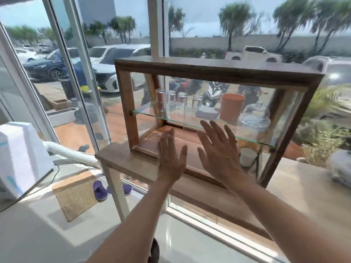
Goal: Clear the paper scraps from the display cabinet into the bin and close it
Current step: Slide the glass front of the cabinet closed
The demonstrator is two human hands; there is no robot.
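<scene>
Reaching both hands toward the front of the wooden display cabinet (218, 72), you have them flat and spread, fingers splayed, holding nothing. Your left hand (171, 158) sits low over the left half of the opening; your right hand (221, 152) is raised just beside it, near the edge of the glass shelf (148, 113). Palms forward like this suits pressing on or sliding a glass pane rather than picking anything up, so you look to be at the closing step. Motion blur makes it hard to tell whether either palm is actually touching glass.

The cabinet stands on a narrow wooden table (121, 160) pushed against the window, which is why the street and parked cars show straight through it. On the shelf are upturned drinking glasses (171, 99), an orange cup (231, 107) and a clear lidded jar (253, 124), kept up and back, away from your hands. The cabinet's wooden floor (148, 141) looks bare where it shows; I can see no paper scraps there, and no bin is in view. Judging by that, the clearing is probably done, though the far right corner is hidden behind your right hand.
</scene>
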